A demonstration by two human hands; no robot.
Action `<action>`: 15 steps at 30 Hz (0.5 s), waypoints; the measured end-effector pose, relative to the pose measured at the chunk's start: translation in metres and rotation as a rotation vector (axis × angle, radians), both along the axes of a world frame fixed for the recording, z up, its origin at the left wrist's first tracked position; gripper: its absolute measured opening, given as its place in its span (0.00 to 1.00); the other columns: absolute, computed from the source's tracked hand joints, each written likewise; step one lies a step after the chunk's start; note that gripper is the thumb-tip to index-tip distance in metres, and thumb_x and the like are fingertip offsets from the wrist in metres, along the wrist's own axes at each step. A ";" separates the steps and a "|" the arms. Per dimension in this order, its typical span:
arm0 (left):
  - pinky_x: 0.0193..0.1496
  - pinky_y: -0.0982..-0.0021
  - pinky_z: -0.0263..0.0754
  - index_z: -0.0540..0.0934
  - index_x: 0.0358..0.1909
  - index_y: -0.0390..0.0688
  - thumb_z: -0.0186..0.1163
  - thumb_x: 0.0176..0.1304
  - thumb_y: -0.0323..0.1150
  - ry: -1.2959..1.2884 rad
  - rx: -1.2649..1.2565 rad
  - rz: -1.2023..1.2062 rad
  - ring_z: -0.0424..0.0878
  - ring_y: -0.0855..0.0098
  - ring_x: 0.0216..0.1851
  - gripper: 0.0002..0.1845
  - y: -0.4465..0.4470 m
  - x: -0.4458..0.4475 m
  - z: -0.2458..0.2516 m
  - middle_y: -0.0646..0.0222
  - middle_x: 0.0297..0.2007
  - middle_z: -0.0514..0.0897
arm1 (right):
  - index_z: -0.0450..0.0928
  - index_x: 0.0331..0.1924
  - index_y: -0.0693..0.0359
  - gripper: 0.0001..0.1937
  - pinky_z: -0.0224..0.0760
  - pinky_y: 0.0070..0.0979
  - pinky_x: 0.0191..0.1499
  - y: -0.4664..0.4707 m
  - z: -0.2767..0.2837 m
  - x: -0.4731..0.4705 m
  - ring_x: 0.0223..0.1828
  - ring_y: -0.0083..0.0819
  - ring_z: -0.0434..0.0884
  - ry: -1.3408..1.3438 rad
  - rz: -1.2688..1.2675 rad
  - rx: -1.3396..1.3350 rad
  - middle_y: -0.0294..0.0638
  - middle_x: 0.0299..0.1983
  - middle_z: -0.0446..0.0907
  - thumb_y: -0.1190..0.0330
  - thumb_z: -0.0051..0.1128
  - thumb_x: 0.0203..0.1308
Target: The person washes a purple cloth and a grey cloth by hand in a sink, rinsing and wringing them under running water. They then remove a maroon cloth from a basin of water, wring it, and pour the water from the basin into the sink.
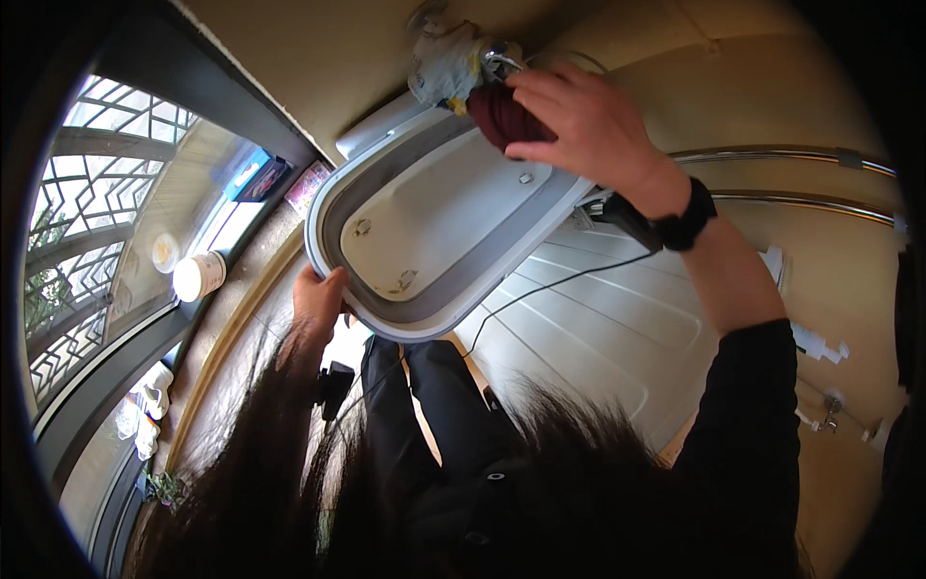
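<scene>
My left hand [319, 298] grips the near left rim of a white and grey plastic basin [434, 217], its thumb over the edge. The basin is held tilted in front of me, and its pale floor shows. Over its far right end my right hand [579, 123] has its fingers on a dark maroon bundle [503, 119], which looks like cloth. The palm hides part of that bundle. Just behind it hangs a crumpled pale plastic bag [445, 69] with yellow patches, beside a shiny metal fitting [500, 61].
A window [108, 188] with a lattice lies left; a white tub [199, 276] and a blue box [255, 176] stand along its ledge. Two chrome rails [781, 154] run along the right wall. A black cable [535, 279] crosses in front of a ridged white panel [600, 318].
</scene>
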State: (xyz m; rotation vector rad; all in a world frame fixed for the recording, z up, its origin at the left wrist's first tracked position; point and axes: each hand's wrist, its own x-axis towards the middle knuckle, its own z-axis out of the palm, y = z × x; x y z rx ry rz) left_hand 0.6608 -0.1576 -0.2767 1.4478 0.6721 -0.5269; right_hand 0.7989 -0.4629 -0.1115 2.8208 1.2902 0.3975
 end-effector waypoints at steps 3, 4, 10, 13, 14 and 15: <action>0.18 0.72 0.74 0.74 0.36 0.30 0.54 0.53 0.27 -0.001 -0.031 -0.025 0.77 0.70 0.19 0.11 0.003 0.005 0.004 0.62 0.24 0.78 | 0.78 0.32 0.56 0.19 0.74 0.24 0.35 0.002 -0.008 0.000 0.39 0.27 0.75 -0.091 -0.014 0.043 0.26 0.40 0.76 0.56 0.66 0.35; 0.18 0.72 0.74 0.74 0.36 0.30 0.54 0.53 0.27 0.005 -0.046 -0.035 0.77 0.71 0.18 0.11 0.004 0.006 0.005 0.62 0.24 0.78 | 0.79 0.37 0.61 0.22 0.74 0.26 0.38 -0.001 -0.009 -0.001 0.38 0.31 0.75 -0.036 -0.058 0.015 0.33 0.43 0.78 0.59 0.68 0.35; 0.19 0.74 0.73 0.75 0.34 0.29 0.55 0.55 0.31 -0.047 -0.013 -0.090 0.78 0.73 0.18 0.12 0.008 0.010 0.000 0.63 0.21 0.78 | 0.79 0.35 0.58 0.21 0.74 0.26 0.34 -0.013 -0.026 -0.006 0.38 0.30 0.75 -0.100 -0.171 -0.161 0.27 0.44 0.76 0.53 0.66 0.37; 0.19 0.73 0.73 0.75 0.33 0.28 0.54 0.54 0.32 -0.055 0.016 -0.105 0.77 0.73 0.17 0.13 0.010 0.013 -0.006 0.63 0.20 0.78 | 0.79 0.36 0.59 0.22 0.74 0.28 0.35 -0.018 -0.040 -0.007 0.38 0.33 0.76 -0.161 -0.277 -0.120 0.31 0.42 0.76 0.52 0.66 0.39; 0.19 0.72 0.74 0.75 0.34 0.28 0.54 0.54 0.32 -0.067 0.010 -0.101 0.77 0.73 0.17 0.14 0.010 0.014 -0.008 0.63 0.21 0.79 | 0.79 0.36 0.59 0.22 0.74 0.29 0.36 -0.020 -0.042 -0.005 0.38 0.34 0.76 -0.147 -0.355 -0.100 0.33 0.40 0.77 0.53 0.66 0.40; 0.20 0.72 0.74 0.75 0.34 0.28 0.54 0.54 0.32 -0.085 0.047 -0.116 0.77 0.73 0.18 0.14 0.011 0.013 -0.009 0.62 0.21 0.79 | 0.78 0.36 0.60 0.22 0.73 0.30 0.36 -0.022 -0.042 -0.002 0.38 0.36 0.76 -0.153 -0.366 -0.073 0.34 0.39 0.77 0.53 0.66 0.41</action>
